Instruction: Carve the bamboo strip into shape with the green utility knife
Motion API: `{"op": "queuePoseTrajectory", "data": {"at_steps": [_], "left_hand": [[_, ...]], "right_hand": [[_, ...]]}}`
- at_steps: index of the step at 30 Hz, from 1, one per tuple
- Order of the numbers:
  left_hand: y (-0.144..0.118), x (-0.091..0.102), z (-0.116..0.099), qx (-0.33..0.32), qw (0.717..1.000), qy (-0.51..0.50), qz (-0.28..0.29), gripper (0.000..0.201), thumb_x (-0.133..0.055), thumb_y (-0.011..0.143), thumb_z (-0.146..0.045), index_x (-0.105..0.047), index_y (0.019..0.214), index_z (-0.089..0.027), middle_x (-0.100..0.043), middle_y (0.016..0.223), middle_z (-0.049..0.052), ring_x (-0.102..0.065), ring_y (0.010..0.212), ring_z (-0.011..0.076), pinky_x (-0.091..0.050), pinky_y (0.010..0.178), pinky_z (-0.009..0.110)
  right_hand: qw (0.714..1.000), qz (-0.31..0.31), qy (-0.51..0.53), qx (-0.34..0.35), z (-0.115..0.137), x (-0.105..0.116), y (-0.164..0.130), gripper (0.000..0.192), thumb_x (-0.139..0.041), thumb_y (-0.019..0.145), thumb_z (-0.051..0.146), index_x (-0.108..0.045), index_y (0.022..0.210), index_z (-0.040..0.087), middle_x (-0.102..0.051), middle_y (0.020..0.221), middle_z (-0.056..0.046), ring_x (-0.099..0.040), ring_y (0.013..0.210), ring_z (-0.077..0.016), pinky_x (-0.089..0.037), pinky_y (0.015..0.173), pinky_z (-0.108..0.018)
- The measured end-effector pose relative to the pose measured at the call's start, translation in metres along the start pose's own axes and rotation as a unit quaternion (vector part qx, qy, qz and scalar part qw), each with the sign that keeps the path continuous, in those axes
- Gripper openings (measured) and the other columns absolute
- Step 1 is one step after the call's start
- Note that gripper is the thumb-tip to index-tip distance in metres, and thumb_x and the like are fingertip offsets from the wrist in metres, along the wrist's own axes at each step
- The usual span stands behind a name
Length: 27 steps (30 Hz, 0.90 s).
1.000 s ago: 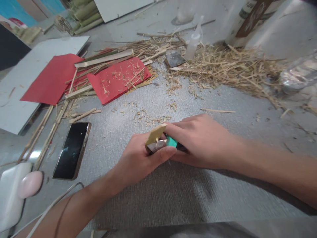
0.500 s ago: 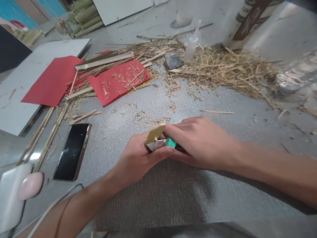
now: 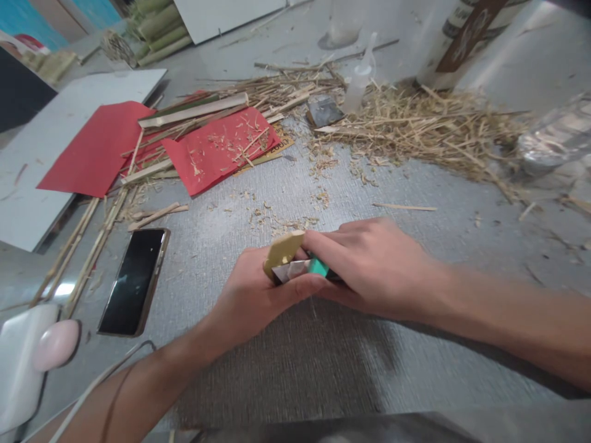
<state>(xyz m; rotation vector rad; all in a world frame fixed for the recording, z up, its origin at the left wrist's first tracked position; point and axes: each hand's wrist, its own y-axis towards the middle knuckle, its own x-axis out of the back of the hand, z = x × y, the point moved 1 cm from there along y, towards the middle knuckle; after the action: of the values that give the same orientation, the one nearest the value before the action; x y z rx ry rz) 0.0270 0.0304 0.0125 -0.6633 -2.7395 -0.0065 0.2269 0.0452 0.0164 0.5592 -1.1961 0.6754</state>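
My left hand (image 3: 252,295) is closed round a yellowish, flat piece of bamboo (image 3: 282,251), which stands up at a slant from the grip. Pressed against it is a utility knife (image 3: 317,267) with a green part and a short metal blade. My right hand (image 3: 378,264) wraps the knife's handle, most of which is hidden under the fingers. Both hands meet low over the grey table (image 3: 221,221), the left thumb lying along the knife near the green part.
Red paper (image 3: 221,147) strewn with shavings lies ahead, beside bamboo strips (image 3: 198,111). A heap of shavings (image 3: 429,129) spreads at right, by a small squeeze bottle (image 3: 360,83). A phone (image 3: 133,283) and a pink mouse-like object (image 3: 58,344) rest at left.
The bamboo piece has shifted slightly left and tilted a little more. Both hands stay nearly in place with the knife against it.
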Motion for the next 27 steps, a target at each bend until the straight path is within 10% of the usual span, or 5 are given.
{"op": "queuePoseTrajectory", "data": {"at_steps": [27], "left_hand": [[0.0018,-0.0014,-0.0007,0.037,0.995,-0.087,0.01,0.045,-0.085,0.091,-0.043,-0.055,0.066,-0.02,-0.047,0.055,-0.007,-0.037,0.05,0.0079,-0.034,0.049,0.023]], "right_hand": [[0.999,-0.03,-0.013,-0.006,-0.0005,-0.0015,-0.0002,0.031,-0.049,0.111,0.054,-0.058,0.113,0.024,-0.078,0.09,-0.003,-0.063,0.067,-0.0196,-0.021,0.058,-0.034]]}}
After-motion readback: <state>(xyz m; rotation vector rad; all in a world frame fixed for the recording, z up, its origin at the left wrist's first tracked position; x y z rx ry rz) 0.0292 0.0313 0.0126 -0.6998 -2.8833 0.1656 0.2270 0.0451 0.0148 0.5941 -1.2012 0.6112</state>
